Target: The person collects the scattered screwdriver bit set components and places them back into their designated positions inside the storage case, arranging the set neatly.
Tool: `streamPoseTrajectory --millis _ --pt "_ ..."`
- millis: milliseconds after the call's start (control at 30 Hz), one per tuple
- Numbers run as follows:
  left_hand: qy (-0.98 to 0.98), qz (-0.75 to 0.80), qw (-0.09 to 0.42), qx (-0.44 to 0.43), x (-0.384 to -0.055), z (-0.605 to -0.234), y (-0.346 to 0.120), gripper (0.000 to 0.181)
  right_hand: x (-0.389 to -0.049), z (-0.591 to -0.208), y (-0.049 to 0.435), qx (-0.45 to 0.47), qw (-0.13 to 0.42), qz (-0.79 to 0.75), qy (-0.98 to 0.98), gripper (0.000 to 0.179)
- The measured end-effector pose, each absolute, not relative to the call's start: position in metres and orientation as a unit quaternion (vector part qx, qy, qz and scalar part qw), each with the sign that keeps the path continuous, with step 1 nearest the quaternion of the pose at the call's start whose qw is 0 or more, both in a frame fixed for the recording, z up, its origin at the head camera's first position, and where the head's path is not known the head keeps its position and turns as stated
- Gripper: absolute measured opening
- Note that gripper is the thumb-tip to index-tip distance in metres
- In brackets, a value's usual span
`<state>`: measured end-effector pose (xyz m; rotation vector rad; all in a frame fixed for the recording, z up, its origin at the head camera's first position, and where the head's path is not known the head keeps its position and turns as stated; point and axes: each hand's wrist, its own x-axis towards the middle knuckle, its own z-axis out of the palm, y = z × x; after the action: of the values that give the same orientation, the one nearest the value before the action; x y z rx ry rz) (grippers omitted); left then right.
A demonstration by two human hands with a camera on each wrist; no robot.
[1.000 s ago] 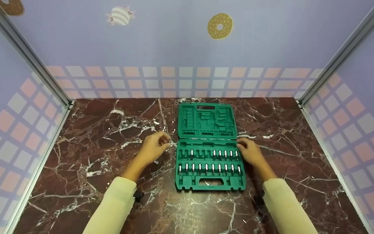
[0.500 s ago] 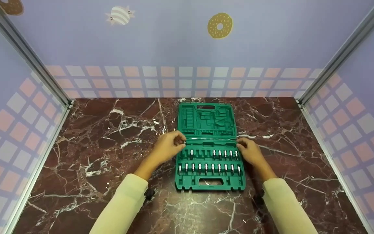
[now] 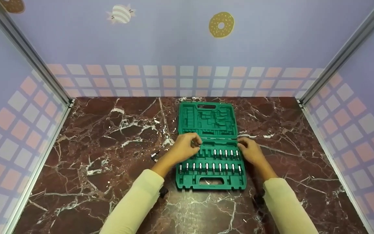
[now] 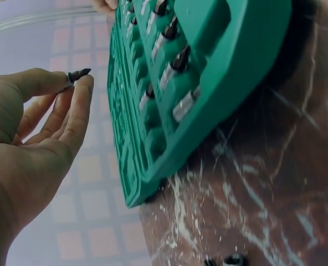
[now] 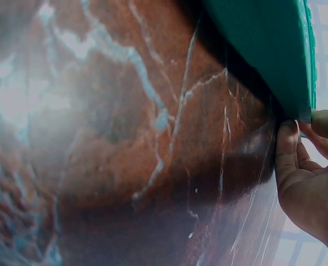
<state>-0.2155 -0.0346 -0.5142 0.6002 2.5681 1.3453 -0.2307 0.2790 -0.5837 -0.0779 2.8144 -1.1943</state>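
Note:
Between thumb and fingertips, my left hand [image 3: 184,148] pinches a bit socket [image 4: 78,75] with a silver base and a dark pointed tip. That hand is over the back left part of the lower half of the green tool case [image 3: 211,186], and hides some slots there. The case lies unfolded on the marble-patterned table. Several silver bit sockets [image 3: 220,167] fill the front row; others [image 3: 226,153] stand at the right of the back row. My right hand [image 3: 251,152] holds the case's right edge near the hinge, thumb and fingers on the rim.
Left of the case, partly behind the left forearm, loose bit sockets [image 3: 155,155] lie on the table [image 3: 86,143]. The case's moulded lid [image 3: 206,118] lies back toward the patterned rear wall [image 3: 187,39]. Side walls stand at left and right.
My left hand has moved right, from beside the case to over its back row, carrying the bit socket. Loose bit sockets on the table have come into sight. The right hand stays put.

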Motion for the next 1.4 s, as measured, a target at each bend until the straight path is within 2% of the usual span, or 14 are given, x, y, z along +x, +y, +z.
streamPoseTrajectory --millis 400,567,933,1267,1400 --pt "0.868 0.440 0.108 0.202 -0.221 -0.529 -0.006 0.010 -0.232 -0.587 0.280 -0.035 0.015 -0.400 0.916 0.023" --pt "0.877 0.428 0.117 0.184 -0.223 -0.534 0.002 0.009 -0.231 -0.586 0.280 -0.030 0.024 -0.399 0.916 0.025" --pt "0.897 0.394 0.108 0.166 -0.223 -0.542 0.014 0.008 -0.230 -0.584 0.280 -0.026 0.040 -0.401 0.915 0.027" --pt "0.916 0.356 0.075 0.168 -0.225 -0.547 0.019 0.004 -0.231 -0.584 0.278 -0.023 0.041 -0.394 0.918 0.027" --pt "0.924 0.347 0.080 0.143 -0.227 -0.545 0.021 0.013 -0.230 -0.583 0.278 -0.025 0.040 -0.394 0.918 0.027"
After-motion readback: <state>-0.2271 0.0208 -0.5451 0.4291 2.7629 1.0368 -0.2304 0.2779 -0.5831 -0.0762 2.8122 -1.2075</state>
